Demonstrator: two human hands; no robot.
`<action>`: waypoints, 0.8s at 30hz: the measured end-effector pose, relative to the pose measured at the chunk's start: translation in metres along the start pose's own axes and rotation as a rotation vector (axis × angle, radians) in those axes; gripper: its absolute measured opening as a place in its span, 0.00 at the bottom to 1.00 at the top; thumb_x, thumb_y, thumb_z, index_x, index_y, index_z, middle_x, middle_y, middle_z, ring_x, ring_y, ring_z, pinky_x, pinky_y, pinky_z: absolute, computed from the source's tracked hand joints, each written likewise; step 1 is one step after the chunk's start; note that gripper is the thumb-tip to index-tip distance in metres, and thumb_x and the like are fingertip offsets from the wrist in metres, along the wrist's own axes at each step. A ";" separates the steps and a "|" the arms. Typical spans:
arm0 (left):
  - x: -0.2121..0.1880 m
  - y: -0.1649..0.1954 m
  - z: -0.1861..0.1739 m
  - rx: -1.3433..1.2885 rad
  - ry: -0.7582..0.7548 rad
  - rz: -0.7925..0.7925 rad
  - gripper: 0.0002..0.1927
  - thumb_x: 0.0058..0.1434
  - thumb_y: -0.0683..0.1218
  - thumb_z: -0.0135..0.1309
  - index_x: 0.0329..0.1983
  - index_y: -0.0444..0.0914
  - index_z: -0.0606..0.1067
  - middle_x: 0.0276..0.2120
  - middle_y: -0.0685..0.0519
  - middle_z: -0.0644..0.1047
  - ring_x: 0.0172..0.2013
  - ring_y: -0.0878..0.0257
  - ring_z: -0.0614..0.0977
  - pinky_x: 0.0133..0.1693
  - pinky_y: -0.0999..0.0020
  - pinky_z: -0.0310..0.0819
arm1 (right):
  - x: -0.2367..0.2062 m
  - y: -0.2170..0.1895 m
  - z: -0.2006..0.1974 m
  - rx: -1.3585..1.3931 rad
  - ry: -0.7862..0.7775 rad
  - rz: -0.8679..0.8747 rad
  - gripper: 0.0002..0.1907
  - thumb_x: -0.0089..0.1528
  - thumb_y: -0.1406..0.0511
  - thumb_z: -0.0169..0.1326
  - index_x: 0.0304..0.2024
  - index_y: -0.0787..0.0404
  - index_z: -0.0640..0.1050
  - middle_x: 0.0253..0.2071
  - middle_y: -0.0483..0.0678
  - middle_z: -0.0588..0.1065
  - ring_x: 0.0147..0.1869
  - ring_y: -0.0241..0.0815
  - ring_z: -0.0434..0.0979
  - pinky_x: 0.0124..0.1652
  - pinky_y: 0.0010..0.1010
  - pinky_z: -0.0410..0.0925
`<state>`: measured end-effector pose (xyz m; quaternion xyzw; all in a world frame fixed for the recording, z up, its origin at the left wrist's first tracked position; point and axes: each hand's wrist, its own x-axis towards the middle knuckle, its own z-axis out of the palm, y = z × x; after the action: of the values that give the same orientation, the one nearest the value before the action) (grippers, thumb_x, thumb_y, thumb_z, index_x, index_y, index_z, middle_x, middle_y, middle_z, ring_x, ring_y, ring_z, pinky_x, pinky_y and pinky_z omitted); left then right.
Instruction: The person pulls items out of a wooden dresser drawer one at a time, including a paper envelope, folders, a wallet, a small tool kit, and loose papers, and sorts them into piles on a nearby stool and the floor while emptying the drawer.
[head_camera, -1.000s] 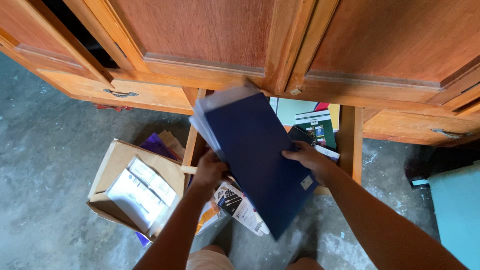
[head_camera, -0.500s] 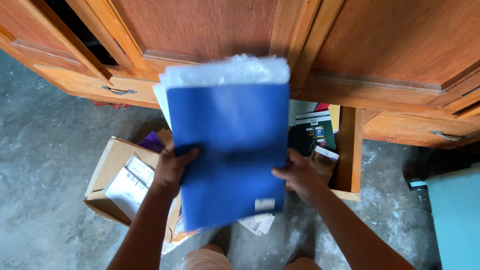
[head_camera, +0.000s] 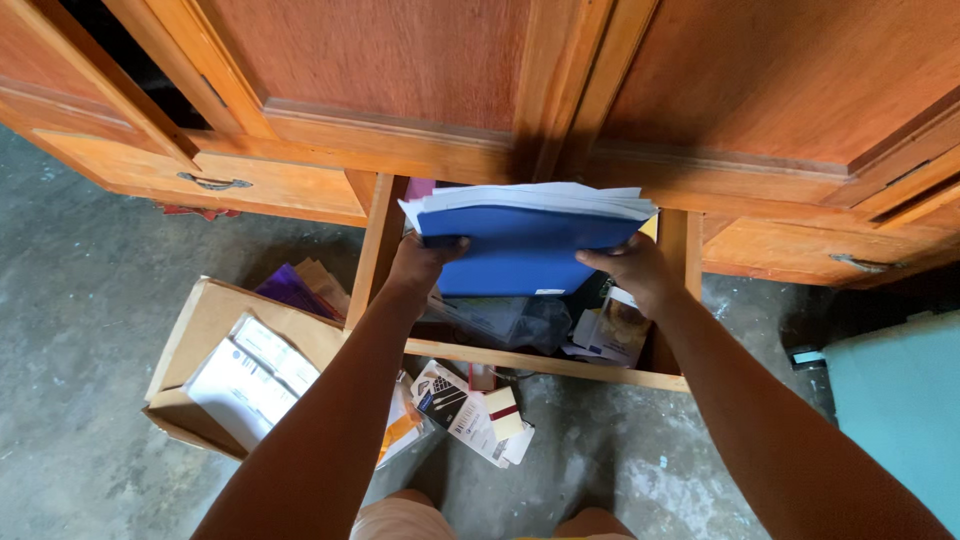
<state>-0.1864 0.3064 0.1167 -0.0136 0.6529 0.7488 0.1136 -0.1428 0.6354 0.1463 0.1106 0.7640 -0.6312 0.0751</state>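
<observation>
Both of my hands hold a blue folder (head_camera: 520, 250) stuffed with white papers, level over an open wooden drawer (head_camera: 540, 362). My left hand (head_camera: 422, 262) grips the folder's left edge and my right hand (head_camera: 628, 268) grips its right edge. The white sheets stick out along the folder's far edge, under the cabinet front. Beneath the folder the drawer holds a clear plastic bag (head_camera: 500, 320) and printed booklets (head_camera: 612, 330); much of its inside is hidden by the folder.
A wooden cabinet (head_camera: 400, 90) with closed doors and side drawers fills the top. On the concrete floor at the left lies a second pulled-out drawer (head_camera: 200, 330) with papers. Loose cards and leaflets (head_camera: 470, 410) lie below the open drawer. A pale blue object (head_camera: 900, 400) sits at right.
The folder was held upright near my face, then tipped flat and moved forward and down over the open drawer. Both hands stayed on its edges.
</observation>
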 end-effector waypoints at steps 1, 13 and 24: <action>0.005 -0.010 -0.001 -0.006 0.015 -0.006 0.15 0.57 0.42 0.65 0.47 0.38 0.79 0.42 0.53 0.82 0.44 0.62 0.81 0.49 0.60 0.73 | 0.003 0.007 -0.001 0.012 -0.001 0.002 0.20 0.55 0.66 0.68 0.49 0.62 0.81 0.45 0.48 0.82 0.52 0.42 0.80 0.53 0.34 0.71; -0.005 -0.022 -0.014 -0.079 0.190 0.110 0.11 0.61 0.45 0.64 0.46 0.39 0.81 0.38 0.56 0.83 0.37 0.69 0.81 0.41 0.71 0.76 | 0.014 -0.025 0.027 -0.187 0.061 0.008 0.21 0.59 0.60 0.65 0.54 0.60 0.81 0.48 0.47 0.82 0.51 0.42 0.82 0.53 0.34 0.72; -0.091 -0.018 -0.152 -0.586 0.406 0.077 0.10 0.63 0.40 0.56 0.48 0.37 0.76 0.37 0.53 0.81 0.37 0.60 0.83 0.43 0.64 0.80 | 0.032 -0.113 0.180 -0.105 -0.557 0.043 0.26 0.57 0.68 0.63 0.58 0.60 0.76 0.50 0.47 0.82 0.53 0.41 0.82 0.55 0.35 0.73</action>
<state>-0.1134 0.1453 0.0919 -0.1697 0.4197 0.8899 -0.0555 -0.2079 0.4407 0.2108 -0.0550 0.7431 -0.5950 0.3012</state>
